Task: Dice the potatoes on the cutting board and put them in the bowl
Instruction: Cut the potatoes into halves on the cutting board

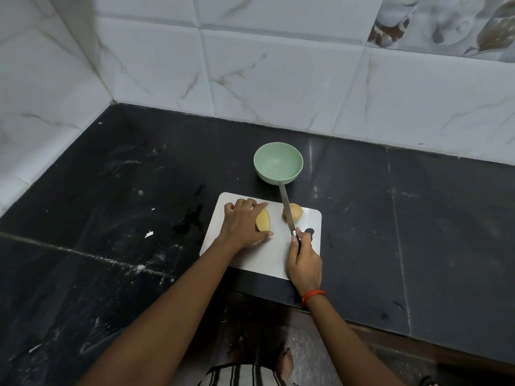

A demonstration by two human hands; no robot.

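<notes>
Fingers [259, 205] of the left hand [241, 227] arch over a potato half [263, 222], index along its far end and thumb at its near end, pinching it on the left part of the board [264, 257] with the yellow cut face showing. Right hand [303, 260] is wrapped round the knife [286, 210] handle, near right on the board. The blade points far, crossing in front of the second piece [297, 211] at the board's far right, its tip meeting the bowl's near wall in this view. The green bowl [278, 165] stands on the dark surface [111, 190], just beyond the board's far edge.
</notes>
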